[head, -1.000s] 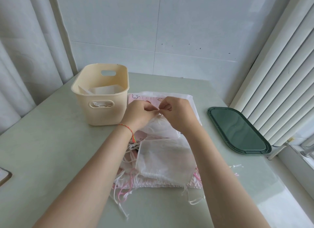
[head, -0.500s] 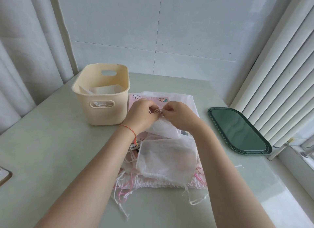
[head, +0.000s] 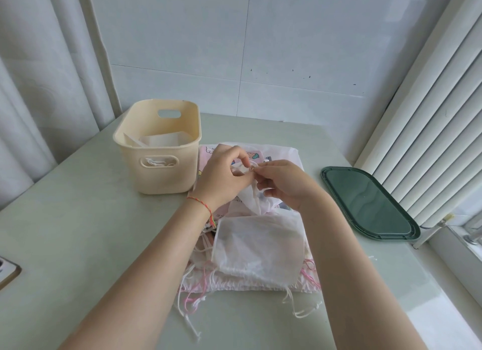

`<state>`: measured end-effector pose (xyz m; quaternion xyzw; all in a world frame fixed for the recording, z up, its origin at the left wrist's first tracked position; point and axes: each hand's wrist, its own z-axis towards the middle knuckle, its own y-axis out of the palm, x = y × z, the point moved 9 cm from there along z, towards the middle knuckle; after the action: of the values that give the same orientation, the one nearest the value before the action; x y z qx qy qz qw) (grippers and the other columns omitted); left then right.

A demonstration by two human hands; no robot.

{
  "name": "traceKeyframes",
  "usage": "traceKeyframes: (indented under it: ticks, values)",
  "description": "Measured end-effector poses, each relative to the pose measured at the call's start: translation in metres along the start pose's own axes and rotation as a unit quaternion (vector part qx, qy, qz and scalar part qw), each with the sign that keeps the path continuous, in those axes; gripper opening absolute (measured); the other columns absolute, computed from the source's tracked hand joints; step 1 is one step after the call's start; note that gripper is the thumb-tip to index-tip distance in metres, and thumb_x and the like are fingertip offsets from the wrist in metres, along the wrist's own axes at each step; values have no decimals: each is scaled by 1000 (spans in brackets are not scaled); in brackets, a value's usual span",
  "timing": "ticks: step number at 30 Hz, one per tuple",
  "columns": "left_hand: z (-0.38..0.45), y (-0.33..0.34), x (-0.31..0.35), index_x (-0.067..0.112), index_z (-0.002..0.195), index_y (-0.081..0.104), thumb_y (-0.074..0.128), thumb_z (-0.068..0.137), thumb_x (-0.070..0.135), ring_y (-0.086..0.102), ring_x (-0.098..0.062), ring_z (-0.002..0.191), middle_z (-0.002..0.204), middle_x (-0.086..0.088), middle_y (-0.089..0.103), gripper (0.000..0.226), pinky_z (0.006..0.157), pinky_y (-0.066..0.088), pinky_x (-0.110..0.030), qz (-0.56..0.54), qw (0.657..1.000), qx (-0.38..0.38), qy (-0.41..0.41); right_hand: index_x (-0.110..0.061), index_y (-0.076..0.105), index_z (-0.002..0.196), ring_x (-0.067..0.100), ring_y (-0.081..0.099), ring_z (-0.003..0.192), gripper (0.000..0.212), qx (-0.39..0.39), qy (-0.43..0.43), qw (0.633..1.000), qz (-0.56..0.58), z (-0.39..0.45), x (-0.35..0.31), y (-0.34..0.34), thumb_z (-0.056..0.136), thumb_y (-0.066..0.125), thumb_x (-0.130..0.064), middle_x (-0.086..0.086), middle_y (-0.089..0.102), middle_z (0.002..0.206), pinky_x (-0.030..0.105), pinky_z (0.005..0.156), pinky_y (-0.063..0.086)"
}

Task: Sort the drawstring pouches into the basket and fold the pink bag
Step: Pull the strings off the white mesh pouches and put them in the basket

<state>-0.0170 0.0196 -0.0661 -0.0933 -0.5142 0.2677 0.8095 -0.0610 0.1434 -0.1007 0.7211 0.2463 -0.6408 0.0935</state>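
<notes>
- Loose cords (head: 194, 301), white and pink, trail off the near edge of the pile onto the pale green counter (head: 78, 232); thin and limp, they are likely to snag.
- A sheer white pouch (head: 260, 248) lies flat on top of the pile: translucent mesh, soft, with a gathered near hem.
- Above the pile, the left hand (head: 221, 177) and right hand (head: 284, 185) meet fingertip to fingertip, both pinching the mouth of a second pouch (head: 257, 201), which hangs crumpled beneath them.
- Change: over the last second the hands have shifted slightly and the pinch has tightened on the cord. Judgement: the pouch is being drawn closed before it goes into the basket.
- The pink bag (head: 208, 154), printed with small cartoons, lies unfolded under the pile; folding has not begun.
- The cream plastic basket (head: 156, 177), rigid with slotted handles, stands just left of the pile and already holds white pieces.
- A dark green oblong tray (head: 370, 203) lies well apart to the right.
</notes>
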Motion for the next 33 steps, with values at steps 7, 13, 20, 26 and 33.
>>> traceKeyframes:
  ticks: [7, 13, 20, 26, 33]
  values:
    - [2, 1, -10, 24, 68, 61, 79, 79, 16, 57, -7, 65, 105, 2, 53, 22, 66, 40, -3, 26, 999, -5, -42, -14, 72, 87, 10, 57, 68, 8, 11, -6, 1000, -20, -3, -2, -4, 91, 65, -17, -4, 66, 73, 24, 67, 43]
    - [3, -1, -15, 23, 67, 60, 71, 79, 19, 56, 5, 70, 106, 5, 54, 17, 68, 40, -7, 57, 996, -1, -68, -15, 75, 90, 11, 59, 69, 13, 34, -19, 998, -41, -3, -4, -7, 87, 65, -7, 0, 67, 76, 24, 70, 46]
    - [4, 2, -23, 27, 62, 52, 66, 83, 27, 48, -2, 71, 86, 9, 49, 25, 64, 34, -14, 114, 989, -60, -71, -13, 72, 93, 5, 54, 60, 13, 207, -84, 955, -195, -2, -19, -33, 92, 59, -9, -8, 61, 66, 14, 60, 43]
    - [-6, 26, -13, 5, 74, 61, 69, 76, 20, 43, -19, 69, 75, -2, 49, 18, 62, 35, -30, 187, 956, -222, -44, -9, 71, 98, 5, 53, 66, 16, 277, -120, 924, -235, -8, -27, -37, 94, 55, -8, -8, 60, 75, 4, 54, 36]
    - [4, 4, -21, 25, 113, 63, 66, 83, 31, 50, -11, 110, 118, 7, 48, 30, 97, 38, -25, 115, 986, -106, -57, -22, 54, 93, 26, 67, 88, 17, 138, -89, 975, -147, 2, -18, -12, 99, 42, -12, 5, 68, 91, 44, 86, 55]
